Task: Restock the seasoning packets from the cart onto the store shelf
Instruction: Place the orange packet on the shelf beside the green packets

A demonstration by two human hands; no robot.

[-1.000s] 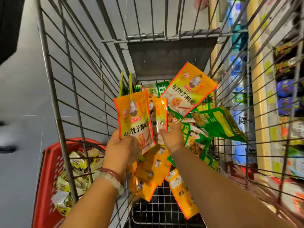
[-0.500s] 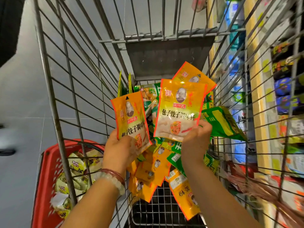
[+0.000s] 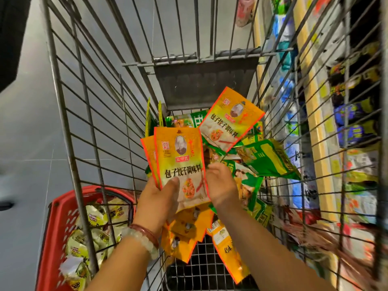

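Over the cart [image 3: 69,131], our left hand [image 3: 156,203] pinches two orange packets [image 3: 180,160] standing tall, thumb on the front one, while our right hand [image 3: 222,185], fingers loose, touches their right edge, nearest the orange packet [image 3: 231,120] lying just beyond.

Under me is a grey tiled floor [image 3: 31,143], smooth and a little shiny. At my lower left a red plastic basket [image 3: 53,223] stands on it. At upper left I see something dark [image 3: 12,34], unclear what.
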